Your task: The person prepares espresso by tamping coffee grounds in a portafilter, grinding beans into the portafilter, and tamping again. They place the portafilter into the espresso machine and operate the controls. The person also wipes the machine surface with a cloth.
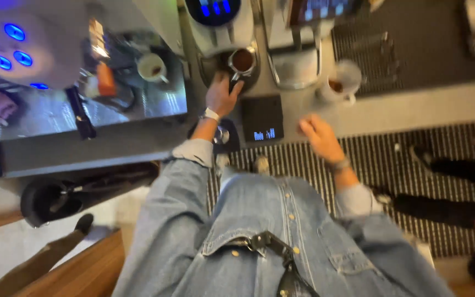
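- The portafilter (242, 61) is a round metal basket filled with brown ground coffee, sitting upright under the grinder at the far edge of the worktop; its dark handle points toward the person, gripped by the left hand (222, 96).
- The small black scale (263, 118) lies flat just beside it, nearer the worktop's front edge, its display lit blue.
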